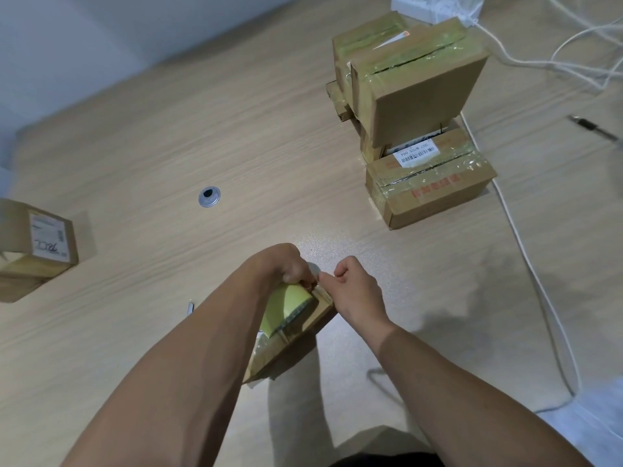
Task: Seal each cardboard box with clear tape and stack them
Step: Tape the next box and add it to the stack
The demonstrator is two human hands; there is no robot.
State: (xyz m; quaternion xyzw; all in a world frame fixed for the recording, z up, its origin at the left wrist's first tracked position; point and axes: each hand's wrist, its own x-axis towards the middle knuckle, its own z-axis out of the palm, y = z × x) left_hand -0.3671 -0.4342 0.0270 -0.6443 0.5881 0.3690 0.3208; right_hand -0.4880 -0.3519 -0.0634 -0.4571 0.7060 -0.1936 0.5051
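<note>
A flat cardboard box (296, 342) lies on the table near the front edge, partly under my forearms. On top of it sits a roll of clear tape (290, 310) with a yellow-green sheen, gripped by my left hand (279, 264). My right hand (354, 291) is curled just to the right of the roll, its fingertips pinching at the tape's end by the box's far edge. A stack of taped boxes (414, 96) stands at the back right, with another taped box (435, 183) in front of it. A lone labelled box (37, 251) sits at the far left.
White cables (526, 251) run down the right side of the wooden table (168, 136), and a power strip (435, 5) lies at the top edge. A pen (593, 128) lies far right. A round cable grommet (209, 197) is in the tabletop.
</note>
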